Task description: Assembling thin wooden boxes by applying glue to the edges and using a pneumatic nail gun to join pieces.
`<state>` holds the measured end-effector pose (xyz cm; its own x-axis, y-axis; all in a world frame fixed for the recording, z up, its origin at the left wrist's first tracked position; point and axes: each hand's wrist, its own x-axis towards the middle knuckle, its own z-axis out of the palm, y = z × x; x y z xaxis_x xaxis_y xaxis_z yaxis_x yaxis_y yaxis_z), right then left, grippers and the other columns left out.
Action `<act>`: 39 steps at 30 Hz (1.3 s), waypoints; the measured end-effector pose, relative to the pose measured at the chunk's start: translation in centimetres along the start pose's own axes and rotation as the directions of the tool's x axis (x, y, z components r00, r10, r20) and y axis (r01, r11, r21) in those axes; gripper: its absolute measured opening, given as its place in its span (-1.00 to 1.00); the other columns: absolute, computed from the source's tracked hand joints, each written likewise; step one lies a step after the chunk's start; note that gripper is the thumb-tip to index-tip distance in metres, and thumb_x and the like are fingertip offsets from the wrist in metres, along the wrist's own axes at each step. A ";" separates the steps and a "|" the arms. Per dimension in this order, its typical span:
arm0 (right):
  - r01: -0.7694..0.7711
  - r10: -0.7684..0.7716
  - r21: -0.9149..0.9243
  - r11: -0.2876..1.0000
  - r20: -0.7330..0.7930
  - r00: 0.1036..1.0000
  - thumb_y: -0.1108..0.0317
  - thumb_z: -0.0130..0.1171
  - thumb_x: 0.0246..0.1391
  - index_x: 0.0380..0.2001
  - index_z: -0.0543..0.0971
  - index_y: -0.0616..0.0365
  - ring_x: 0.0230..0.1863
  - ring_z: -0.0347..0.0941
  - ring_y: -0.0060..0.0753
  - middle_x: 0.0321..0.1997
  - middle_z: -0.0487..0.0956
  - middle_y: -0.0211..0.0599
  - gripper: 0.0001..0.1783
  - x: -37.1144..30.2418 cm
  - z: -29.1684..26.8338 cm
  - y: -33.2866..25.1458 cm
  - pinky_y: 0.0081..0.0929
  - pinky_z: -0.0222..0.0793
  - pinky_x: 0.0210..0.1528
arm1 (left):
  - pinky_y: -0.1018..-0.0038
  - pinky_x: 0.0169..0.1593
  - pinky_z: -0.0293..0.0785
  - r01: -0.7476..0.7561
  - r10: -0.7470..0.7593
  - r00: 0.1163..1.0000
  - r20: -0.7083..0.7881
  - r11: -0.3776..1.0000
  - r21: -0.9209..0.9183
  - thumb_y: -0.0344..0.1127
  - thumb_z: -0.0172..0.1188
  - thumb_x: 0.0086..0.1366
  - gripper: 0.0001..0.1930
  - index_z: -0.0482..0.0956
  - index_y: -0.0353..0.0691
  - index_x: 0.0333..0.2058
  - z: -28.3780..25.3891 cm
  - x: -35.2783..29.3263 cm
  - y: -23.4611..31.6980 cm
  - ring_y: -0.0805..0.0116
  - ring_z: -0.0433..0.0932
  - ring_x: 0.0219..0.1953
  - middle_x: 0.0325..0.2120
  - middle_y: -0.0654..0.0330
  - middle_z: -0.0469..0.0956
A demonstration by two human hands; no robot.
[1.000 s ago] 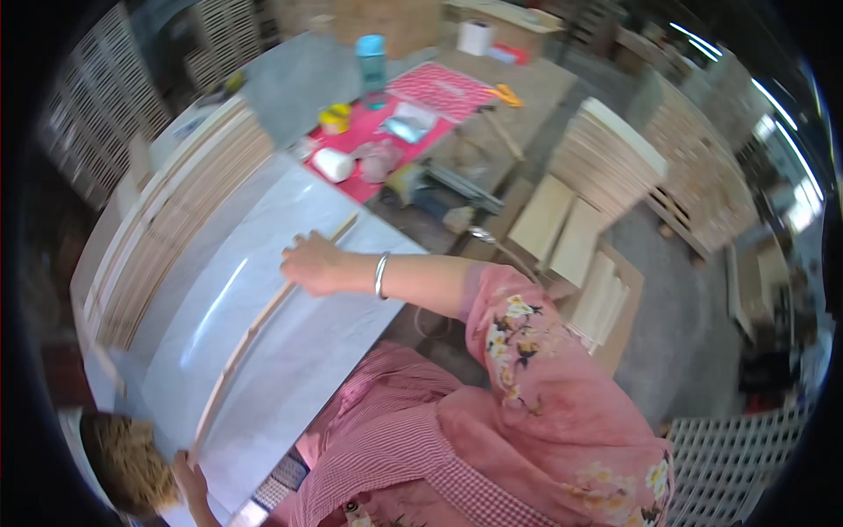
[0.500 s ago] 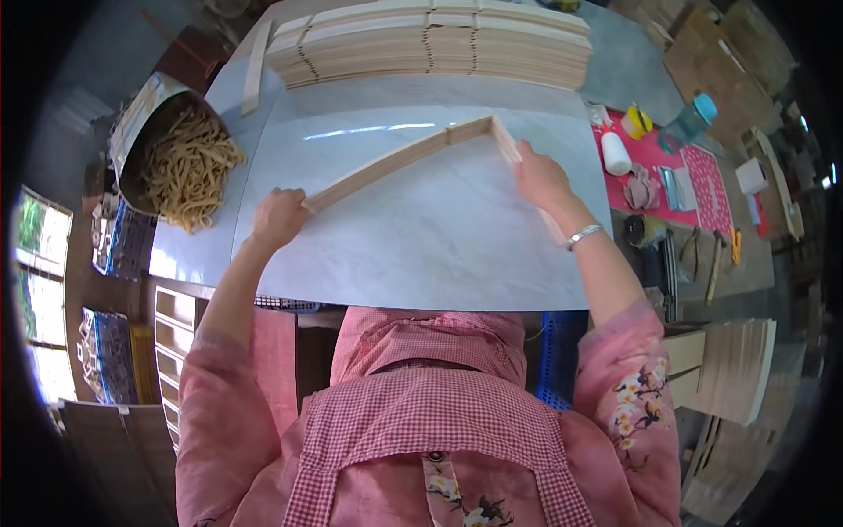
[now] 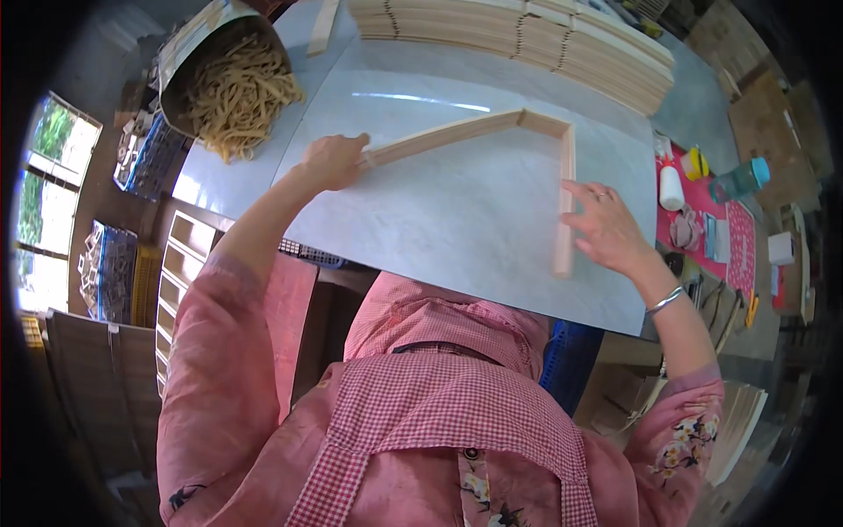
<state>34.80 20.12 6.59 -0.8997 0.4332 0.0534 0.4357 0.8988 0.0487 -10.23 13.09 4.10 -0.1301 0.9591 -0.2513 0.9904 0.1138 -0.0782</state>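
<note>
A jointed pale wooden strip (image 3: 448, 136) stands on edge on the grey-white tabletop (image 3: 421, 202), bent at two corners. My left hand (image 3: 334, 162) is closed around its left end, thumb sticking out along the top. A narrow pale band shows around the strip just beside that hand; I cannot tell whether the fingers hold it too. My right hand (image 3: 608, 230), wearing a ring and a silver bangle, has its fingers apart. Its fingertips touch the right-hand arm of the strip, which points toward me.
A stack of grooved wooden strips (image 3: 518, 44) lies at the far edge, a loose slat (image 3: 323, 26) left of it. At left, a tipped container (image 3: 178, 61) spills tan bands (image 3: 241, 101). A white bottle (image 3: 671, 188) and a teal-lidded bottle (image 3: 742, 178) stand at right.
The view has turned. The strip now bends more sharply, its right arm pointing toward me. My right hand has loosened its grip and spread its fingers; my left hand keeps its end.
</note>
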 end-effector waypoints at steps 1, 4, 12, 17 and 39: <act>0.027 -0.025 0.044 0.999 -0.045 0.999 0.46 0.31 -0.15 -0.22 0.64 0.06 0.24 0.37 -0.15 0.23 0.46 -0.23 -0.69 1.5 0.4 -1.3 -0.28 0.21 0.34 | 0.12 -0.15 0.53 0.008 -0.008 1.000 0.008 1.000 -0.004 -0.28 0.06 0.30 -0.64 0.52 -0.12 0.06 0.5 -0.2 0.5 -0.05 0.62 -0.27 -0.27 -0.02 0.66; 0.102 -0.082 0.147 0.984 -0.136 0.987 0.39 0.37 -0.13 -0.33 0.61 0.10 0.19 0.38 -0.19 0.19 0.48 -0.25 -0.78 5.2 3.3 -5.4 -0.28 0.19 0.33 | 0.12 -0.19 0.56 -0.048 0.036 0.998 -0.045 0.951 -0.306 -0.33 0.02 0.30 -0.54 0.41 -0.09 0.19 1.9 -0.6 1.9 -0.03 0.63 -0.29 -0.24 -0.07 0.65; 0.110 -0.045 0.320 0.941 -0.204 0.978 0.28 0.36 0.00 -0.42 0.53 0.12 -0.16 0.49 -0.24 -0.22 0.55 -0.31 -0.79 11.7 6.1 -13.0 -0.31 0.40 0.00 | 0.37 -0.36 0.58 0.086 -0.087 0.995 0.044 0.576 -0.813 -0.15 0.17 0.36 -0.60 0.48 -0.22 0.09 4.2 -0.5 3.1 0.22 0.56 -0.39 -0.24 -0.06 0.57; 0.003 0.108 0.359 0.933 -0.290 0.951 0.29 0.36 0.03 -0.38 0.49 0.10 -0.32 0.44 -0.25 -0.36 0.53 -0.37 -0.77 13.0 7.7 -12.2 -0.33 0.40 -0.18 | 0.35 -0.31 0.61 -0.028 -0.196 0.972 -0.128 0.448 -0.894 0.00 0.27 0.32 -0.53 0.53 -0.29 -0.03 5.9 0.0 4.2 0.19 0.61 -0.37 -0.24 -0.03 0.60; -0.041 0.149 0.298 0.954 -0.350 0.925 0.30 0.34 0.05 -0.34 0.47 0.06 -0.34 0.46 -0.26 -0.39 0.53 -0.40 -0.77 13.3 8.0 -12.2 -0.35 0.42 -0.24 | 0.42 -0.11 0.62 -0.315 0.118 0.948 -0.297 0.197 -0.928 -0.30 0.42 0.18 -0.13 0.15 -0.05 0.41 8.2 -3.0 3.1 0.28 0.54 -0.17 0.14 0.03 0.41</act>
<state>17.28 15.50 -1.22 -0.7581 0.5108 0.4054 0.4439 0.8596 -0.2530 -7.16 8.42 -3.33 0.0074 0.9992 0.0387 0.2791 -0.0392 0.9595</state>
